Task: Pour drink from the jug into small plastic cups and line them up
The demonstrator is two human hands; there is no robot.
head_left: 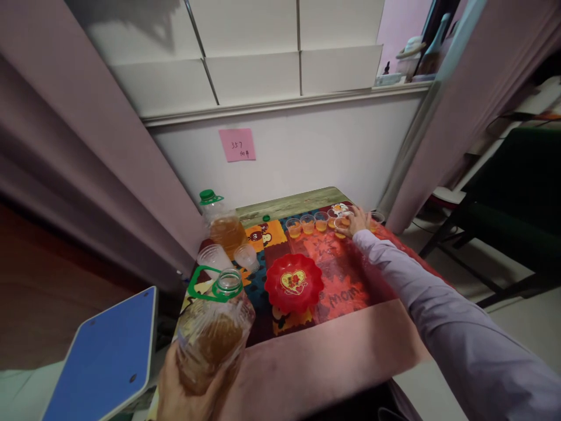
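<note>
Two contacts: left hand (173, 389) wrapped round the uncapped bottle (217, 336) at the near-left of the table (289, 204), right hand (360, 223) at a cup (341, 225) in the far row, pinch or touch unclear, so keep bottle upright, fingers light on rim.

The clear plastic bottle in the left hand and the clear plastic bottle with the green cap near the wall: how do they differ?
The held bottle has an open mouth, while the far bottle wears a green cap. The left hand grips the held bottle; no hand touches the far bottle, which is farther back, beyond two clear cups. Both are see-through and contain amber liquid.
</note>
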